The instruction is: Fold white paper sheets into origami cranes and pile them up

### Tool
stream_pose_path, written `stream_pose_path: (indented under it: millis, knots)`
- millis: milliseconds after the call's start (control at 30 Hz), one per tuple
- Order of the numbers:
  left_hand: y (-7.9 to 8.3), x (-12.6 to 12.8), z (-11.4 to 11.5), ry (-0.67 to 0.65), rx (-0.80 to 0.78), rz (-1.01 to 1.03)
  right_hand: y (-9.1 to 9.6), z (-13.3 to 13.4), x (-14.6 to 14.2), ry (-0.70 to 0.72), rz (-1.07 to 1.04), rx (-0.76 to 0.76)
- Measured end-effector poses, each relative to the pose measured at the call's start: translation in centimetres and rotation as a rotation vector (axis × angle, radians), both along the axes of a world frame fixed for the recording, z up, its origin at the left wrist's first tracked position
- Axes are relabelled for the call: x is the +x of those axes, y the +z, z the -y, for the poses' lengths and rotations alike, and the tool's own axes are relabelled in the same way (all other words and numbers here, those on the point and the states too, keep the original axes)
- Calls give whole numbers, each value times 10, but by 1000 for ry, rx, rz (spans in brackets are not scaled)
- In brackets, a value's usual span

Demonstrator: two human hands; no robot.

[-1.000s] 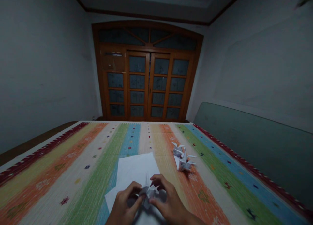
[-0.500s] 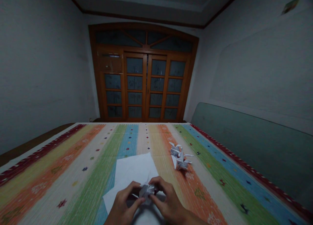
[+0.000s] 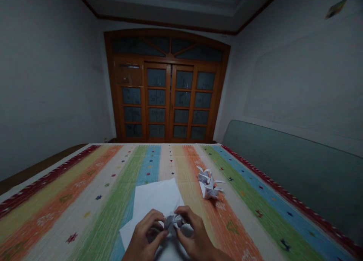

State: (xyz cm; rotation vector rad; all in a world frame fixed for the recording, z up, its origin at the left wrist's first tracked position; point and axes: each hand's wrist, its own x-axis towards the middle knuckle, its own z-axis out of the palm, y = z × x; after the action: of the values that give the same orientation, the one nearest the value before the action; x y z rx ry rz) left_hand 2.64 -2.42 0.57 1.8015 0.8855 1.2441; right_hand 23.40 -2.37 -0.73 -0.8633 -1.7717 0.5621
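A small folded white paper piece [image 3: 171, 222] is pinched between both hands, just above loose white sheets. My left hand [image 3: 148, 235] grips its left side with thumb and index finger. From the right, my right hand [image 3: 195, 233] pinches it the same way. The fingers partly cover the piece, so its full shape is hidden. Beneath the hands lie flat white paper sheets [image 3: 154, 196], overlapping at an angle. To the right, folded paper cranes [image 3: 210, 185] stand close together on the orange stripe.
A striped, patterned tablecloth [image 3: 113, 193] covers the long table. Along the right side runs a pale green bench back or panel [image 3: 283, 155]. Wooden doors with glass panes [image 3: 170, 98] stand beyond the far edge.
Both hands keep hold of the folded paper, which has turned slightly and shows a different face. The fingers have shifted a little; the sheets and cranes lie as before.
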Motion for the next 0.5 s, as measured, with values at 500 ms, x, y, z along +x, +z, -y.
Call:
stream_pose_path:
  millis: [500]
  knots:
    - [-3,-2,-3,-9,-49,-98,45,-34,34,-249,235,89]
